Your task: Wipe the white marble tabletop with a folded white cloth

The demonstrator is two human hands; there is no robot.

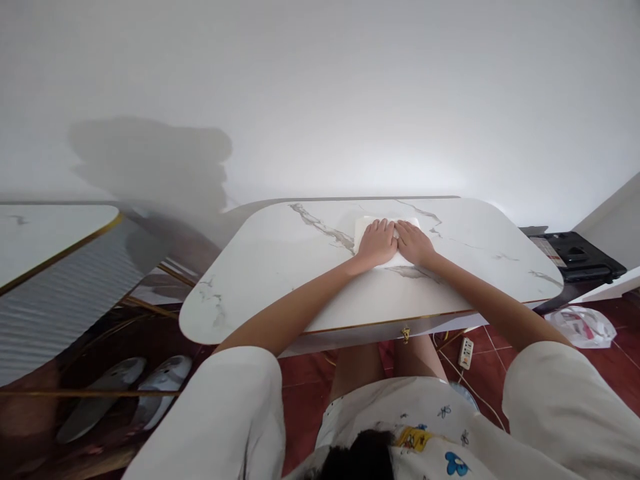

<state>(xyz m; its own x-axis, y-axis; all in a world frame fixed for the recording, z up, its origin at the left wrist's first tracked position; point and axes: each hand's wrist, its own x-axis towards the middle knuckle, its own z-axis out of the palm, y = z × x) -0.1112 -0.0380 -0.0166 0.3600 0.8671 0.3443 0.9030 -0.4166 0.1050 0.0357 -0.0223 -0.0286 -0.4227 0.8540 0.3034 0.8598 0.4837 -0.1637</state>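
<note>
A folded white cloth (pixel 365 227) lies on the white marble table (pixel 280 267), near its far edge. My left hand (pixel 377 242) rests flat on the cloth with fingers stretched out. Beside it, my right hand (pixel 413 243) also lies flat on the cloth, fingers extended, touching the left hand. Both hands cover most of the cloth; only its left side and far edge show.
A second marble table (pixel 45 233) with a gold rim stands at the left. Grey slippers (pixel 130 393) lie on the red tile floor below. A power strip (pixel 465 352), a plastic bag (pixel 583 327) and a black case (pixel 575 257) sit at the right.
</note>
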